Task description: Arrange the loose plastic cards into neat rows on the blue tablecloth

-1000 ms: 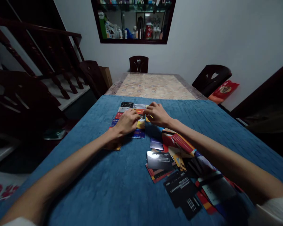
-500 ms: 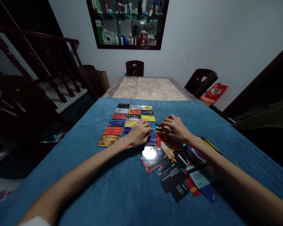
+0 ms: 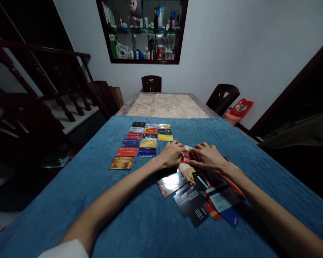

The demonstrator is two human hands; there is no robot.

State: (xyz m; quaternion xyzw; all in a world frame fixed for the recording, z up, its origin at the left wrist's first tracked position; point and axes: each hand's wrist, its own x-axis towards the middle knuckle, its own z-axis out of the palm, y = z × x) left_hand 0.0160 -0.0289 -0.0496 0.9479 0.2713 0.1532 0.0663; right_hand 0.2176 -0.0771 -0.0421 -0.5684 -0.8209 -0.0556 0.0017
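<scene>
Quick note: both hands have left the laid-out columns, where they were a second ago, and are now at the far end of the card pile (image 3: 222,199). The yellow card (image 3: 165,137) at the near end of the right column, under the right hand then, now lies uncovered and let go. Reads as a switch from laying out to picking through the pile.

Left hand (image 3: 173,153): fingers bent, tips at a red card (image 3: 186,156). Right hand (image 3: 208,156): fingers curled over the same card from the right. Can't tell whether either pinches it or only touches (fingers hide the contact).

Edges: the columns run six, five and three cards, left to right; the gold card (image 3: 121,163) ends the left one nearest. The right column stops short, so blue cloth (image 3: 118,222) shows between the yellow card and the left hand. Plenty of room right of that column, up to the cloth's far edge by the patterned tabletop (image 3: 164,104). Near side is tighter: pile fills the space between the forearms.
</scene>
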